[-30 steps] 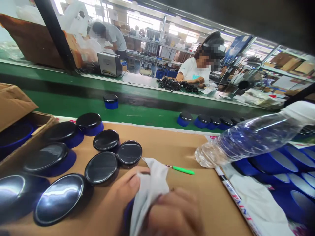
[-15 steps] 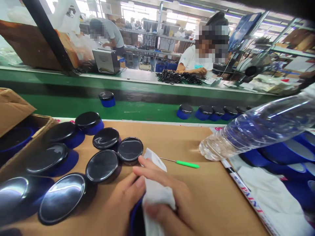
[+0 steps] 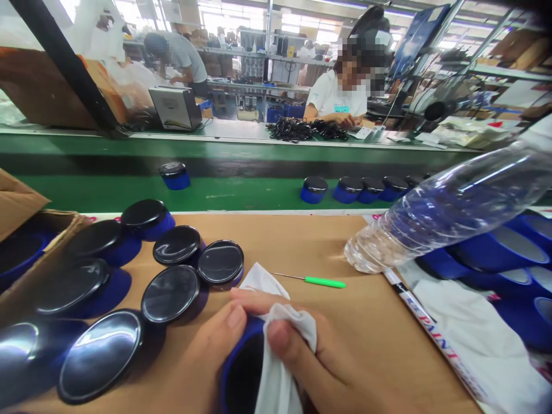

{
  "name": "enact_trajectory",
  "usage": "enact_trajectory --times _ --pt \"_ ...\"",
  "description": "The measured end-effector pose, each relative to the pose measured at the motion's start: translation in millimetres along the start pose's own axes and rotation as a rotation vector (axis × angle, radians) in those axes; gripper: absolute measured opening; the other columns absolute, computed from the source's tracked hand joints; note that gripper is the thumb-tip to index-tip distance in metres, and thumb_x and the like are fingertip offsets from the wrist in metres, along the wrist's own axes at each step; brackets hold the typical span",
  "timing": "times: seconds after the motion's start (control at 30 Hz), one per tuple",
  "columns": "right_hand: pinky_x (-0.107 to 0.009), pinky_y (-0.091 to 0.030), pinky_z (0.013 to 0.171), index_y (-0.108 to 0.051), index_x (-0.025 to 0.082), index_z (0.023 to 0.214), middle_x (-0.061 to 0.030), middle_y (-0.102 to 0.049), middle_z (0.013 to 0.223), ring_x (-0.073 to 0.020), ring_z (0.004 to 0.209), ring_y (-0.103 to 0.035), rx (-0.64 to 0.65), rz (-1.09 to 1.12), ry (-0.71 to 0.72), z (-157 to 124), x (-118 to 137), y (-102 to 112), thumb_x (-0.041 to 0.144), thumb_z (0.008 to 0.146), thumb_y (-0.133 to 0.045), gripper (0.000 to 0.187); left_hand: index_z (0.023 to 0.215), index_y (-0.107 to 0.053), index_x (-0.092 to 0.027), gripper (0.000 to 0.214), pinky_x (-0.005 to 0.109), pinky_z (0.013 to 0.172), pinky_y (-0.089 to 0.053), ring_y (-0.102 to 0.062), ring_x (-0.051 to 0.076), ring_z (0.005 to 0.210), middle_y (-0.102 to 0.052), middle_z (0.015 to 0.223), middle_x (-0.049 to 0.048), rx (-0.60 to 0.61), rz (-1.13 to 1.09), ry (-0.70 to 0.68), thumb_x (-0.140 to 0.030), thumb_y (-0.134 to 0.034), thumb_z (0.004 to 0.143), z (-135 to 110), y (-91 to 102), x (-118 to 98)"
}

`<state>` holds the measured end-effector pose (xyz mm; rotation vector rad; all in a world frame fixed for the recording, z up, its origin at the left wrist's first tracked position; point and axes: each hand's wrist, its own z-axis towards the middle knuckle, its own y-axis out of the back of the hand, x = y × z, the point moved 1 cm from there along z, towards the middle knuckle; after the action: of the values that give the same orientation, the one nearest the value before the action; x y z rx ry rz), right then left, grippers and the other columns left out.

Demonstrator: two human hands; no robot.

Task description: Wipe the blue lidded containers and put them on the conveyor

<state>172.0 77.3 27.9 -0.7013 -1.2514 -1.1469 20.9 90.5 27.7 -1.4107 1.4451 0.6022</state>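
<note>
We see the left hand (image 3: 209, 348) closed around a blue-rimmed piece (image 3: 241, 374), between both hands over the cardboard (image 3: 357, 333); the right hand (image 3: 325, 353) pinches a white cloth (image 3: 280, 376) against it. We judge this to be wiping; the next stroke calls for steady left-hand support.

Left grip (image 3: 215, 339) and right grip (image 3: 319, 368) curve inward, close together.

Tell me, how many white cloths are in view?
2. One white cloth is in the right hand, against a blue-rimmed piece; a second cloth lies right of the pen marked PAINT. Others could be hidden.
</note>
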Motion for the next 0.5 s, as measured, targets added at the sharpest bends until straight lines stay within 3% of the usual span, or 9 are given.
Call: enact_trajectory --times 0.1,0.17,0.23,0.3,0.4,0.5 --pt "-0.021 -0.048 0.102 -0.045 0.033 0.14 0.0013 -0.062 0.134 -0.0128 0.117 -0.063 -0.081 -0.022 0.143 -3.1 -9.9 -5.4 0.038 0.087 -0.066 0.057 0.094 -0.074 -0.025 0.027 0.039 0.114 -0.038 -0.058 0.029 0.123 -0.075 0.106 0.0039 -0.029 0.023 0.008 -0.047 -0.065 0.082 -0.2 4.0 5.9" --pt "-0.021 -0.045 0.105 -0.056 0.027 0.131 -0.0011 -0.065 0.13 -0.0157 0.121 -0.061 -0.136 -0.063 0.16 -1.8 -9.1 -8.6 0.042 0.08 -0.074 0.057 0.099 -0.074 -0.028 0.035 0.04 0.11 -0.043 -0.06 0.032 0.119 -0.075 0.106 0.0038 -0.021 0.032 0.026 -0.053 -0.07 0.076 -1.0 5.3 11.3" --pt "-0.027 -0.043 0.109 -0.069 0.024 0.114 -0.0017 -0.073 0.115 -0.0189 0.122 -0.06 -0.066 -0.015 0.044 1.4 -1.6 -8.5 0.048 0.083 -0.069 0.04 0.104 -0.072 -0.028 0.042 0.043 0.106 -0.046 -0.061 0.033 0.117 -0.073 0.111 0.0055 0.016 0.028 0.028 -0.057 -0.071 0.073 -1.7 4.2 14.0" --pt "-0.034 -0.039 0.112 -0.073 0.029 0.109 0.0004 -0.073 0.115 -0.0191 0.127 -0.056 0.005 0.095 -0.09 3.2 7.3 -4.3 0.05 0.092 -0.055 0.033 0.108 -0.069 -0.023 0.042 0.047 0.104 -0.047 -0.061 0.03 0.116 -0.069 0.119 0.0079 0.06 0.016 0.003 -0.055 -0.064 0.081 -2.6 1.7 12.2" --pt "-0.038 -0.036 0.114 -0.07 0.037 0.114 0.0032 -0.065 0.129 -0.0184 0.129 -0.054 -0.014 0.283 -0.249 0.9 12.0 5.8 0.051 0.095 -0.05 0.032 0.114 -0.062 -0.019 0.034 0.047 0.098 -0.049 -0.061 0.024 0.111 -0.062 0.125 0.0088 0.082 0.018 -0.049 -0.044 -0.056 0.092 -5.2 -0.3 2.7" --pt "-0.039 -0.042 0.11 -0.074 0.033 0.11 -0.0008 -0.066 0.128 -0.0224 0.124 -0.059 -0.031 0.492 -0.391 -4.3 8.1 16.4 0.062 0.093 -0.044 0.045 0.117 -0.06 -0.02 0.033 0.045 0.092 -0.053 -0.061 0.023 0.107 -0.061 0.124 0.0084 0.082 0.03 -0.094 -0.041 -0.056 0.092 -9.4 0.9 -7.8"
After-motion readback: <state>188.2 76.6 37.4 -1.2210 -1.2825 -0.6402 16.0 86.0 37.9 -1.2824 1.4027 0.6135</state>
